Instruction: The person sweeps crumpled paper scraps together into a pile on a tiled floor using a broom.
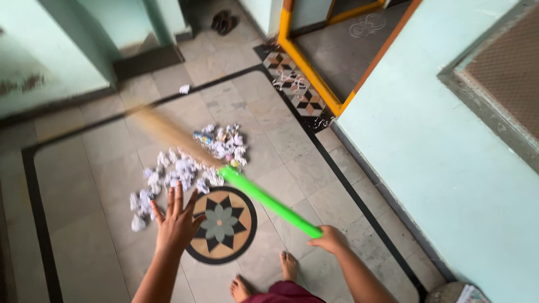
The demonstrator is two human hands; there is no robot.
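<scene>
Broom (224,171) runs diagonally: green plastic handle low right, straw-coloured bristles (motion-blurred) up-left over crumpled white paper balls (188,168) on the tiled floor (90,235). Right hand (328,238) wraps the handle end. Left hand (177,221) empty, fingers spread wide, above a round star-flower inlay (224,224).

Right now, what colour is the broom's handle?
Bright green handle, gripped by the right hand; seen in the head view.
</scene>
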